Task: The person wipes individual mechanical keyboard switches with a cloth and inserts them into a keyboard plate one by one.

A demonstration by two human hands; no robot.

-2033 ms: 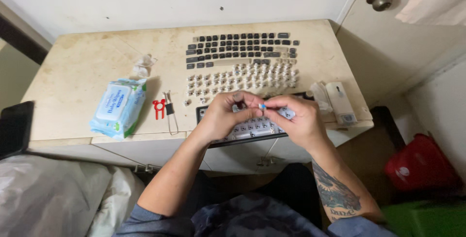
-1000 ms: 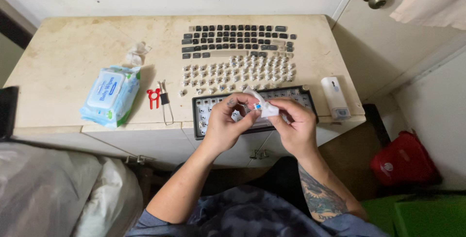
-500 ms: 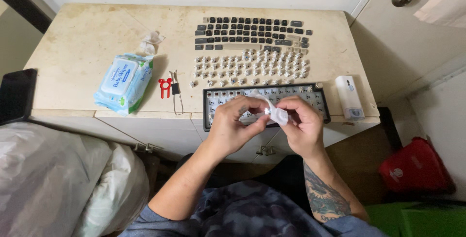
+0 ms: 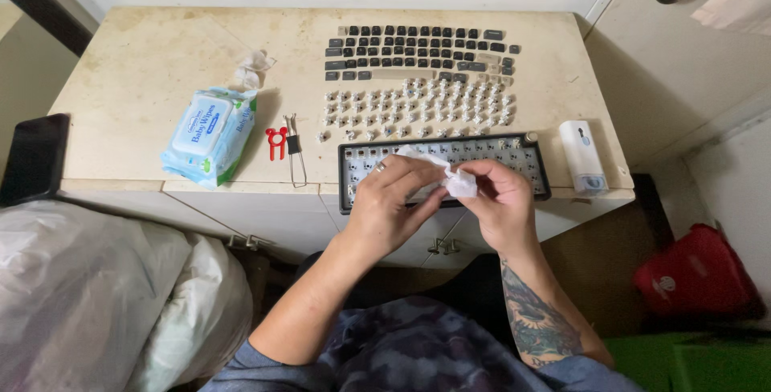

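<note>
Item: cleaning of a stripped keyboard, seen from above.

Left hand (image 4: 393, 207): fingers closed on the crumpled white wipe (image 4: 454, 179), pinching its left part. A ring shows on one finger.

Right hand (image 4: 502, 199): fingers also closed on the same wipe, gripping its right, bunched end. Both hands hold it together, just above the near edge of the keyboard.

Black keyboard base with keys removed (image 4: 530, 171): lies flat at the near edge of the worn cream tabletop (image 4: 144, 63), partly covered by the hands; sockets are visible on its right part.

Change over the last two seconds: the wipe was pressed low against the keyboard base; now it is lifted slightly and pulled between both hands, more bunched than before. Judged, this reads as refolding the wipe to a fresh face, with the wiping of the base not finished.

Rows of dark grey keycaps (image 4: 418, 51): laid out at the far side of the table.

Rows of small pale key switches (image 4: 418, 107): between the keycaps and the keyboard base.

Blue soft pack of wet wipes (image 4: 209, 131): left, with a loose crumpled tissue (image 4: 253, 67) beyond it.

Red keycap puller (image 4: 276, 141) and wire puller (image 4: 295, 155): just right of the pack.

White oblong device (image 4: 582, 155): right of the keyboard.
</note>
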